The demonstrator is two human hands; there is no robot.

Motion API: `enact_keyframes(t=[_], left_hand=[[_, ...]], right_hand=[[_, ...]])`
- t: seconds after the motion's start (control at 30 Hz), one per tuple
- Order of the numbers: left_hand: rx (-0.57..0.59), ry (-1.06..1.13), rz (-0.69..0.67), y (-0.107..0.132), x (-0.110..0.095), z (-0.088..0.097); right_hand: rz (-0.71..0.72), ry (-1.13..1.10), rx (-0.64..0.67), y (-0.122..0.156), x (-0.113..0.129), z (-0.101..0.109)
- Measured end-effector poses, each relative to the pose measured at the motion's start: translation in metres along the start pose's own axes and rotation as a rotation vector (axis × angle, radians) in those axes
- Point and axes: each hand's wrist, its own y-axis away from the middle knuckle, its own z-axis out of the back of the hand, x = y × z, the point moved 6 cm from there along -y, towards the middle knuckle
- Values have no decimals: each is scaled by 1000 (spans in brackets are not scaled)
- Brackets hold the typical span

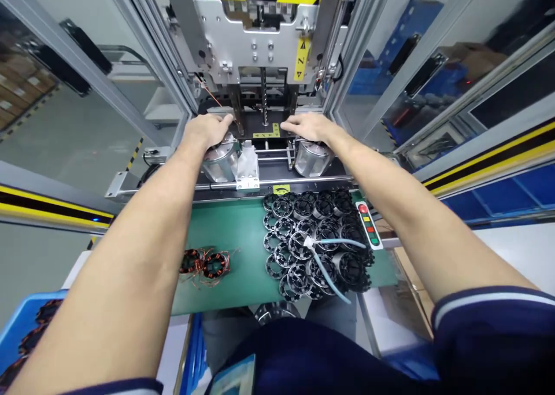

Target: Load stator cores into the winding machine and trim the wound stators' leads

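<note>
Both my arms reach forward into a machine bay. My left hand (207,130) rests palm down on top of the left metal cylinder fixture (221,163), its fingers curled over the top. My right hand (310,127) lies on the right metal cylinder fixture (313,159), fingers stretched toward the black plate (265,130) with yellow labels between them. What lies under either palm is hidden. A white bracket (248,169) stands between the two cylinders.
A green mat (236,239) holds a heap of several black stator rings (316,239) with a pale blue cable (333,256) over them, and two copper-wound stators (206,264) on the left. A button strip (368,224) sits at right. Blue bin (26,325) at lower left.
</note>
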Motion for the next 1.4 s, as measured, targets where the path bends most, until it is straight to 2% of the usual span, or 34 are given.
enact_keyframes(t=[0.1,0.17,0.23,0.3,0.37,0.43,0.47,0.53,0.57,0.6,0.63,0.7,0.77,0.87,0.97,1.07,1.17,1.3,1.4], left_hand=[[16,11,48,14,-10,9],[-59,28,61,29,-21,26],[-169,55,56,52,-27,47],[-265,87,41,92,-20,58],[-365,133,58,158,4,53],[-532,243,125,250,42,32],[-610,311,192,301,63,15],[-602,317,319,393,97,-33],[-574,309,376,429,110,-57],[-528,305,405,456,119,-80],[-474,298,413,472,125,-100],[-370,281,402,478,130,-127],[-293,268,394,462,130,-137],[-247,277,418,433,130,-133],[-268,327,437,422,130,-127],[-344,415,448,427,133,-127],[-472,534,491,436,139,-129],[-718,769,585,448,151,-130],[-912,1039,569,462,149,-132]], right_hand=[[5,47,-87,12,20,8],[32,80,-178,28,44,26],[85,101,-240,54,67,47],[147,98,-284,100,80,60],[164,54,-358,171,73,61],[49,-115,-497,260,41,46],[-108,-208,-548,307,17,29],[-525,-412,-650,399,-34,-22],[-654,-436,-678,435,-50,-50],[-721,-452,-660,460,-60,-79],[-767,-459,-638,477,-65,-104],[-812,-432,-596,490,-69,-143],[-841,-384,-578,487,-69,-162],[-864,-336,-589,482,-72,-169],[-852,-319,-603,483,-77,-169],[-833,-300,-608,485,-80,-170],[-817,-281,-613,485,-79,-171],[-714,-266,-632,482,-76,-167],[-617,-269,-661,481,-75,-165]])
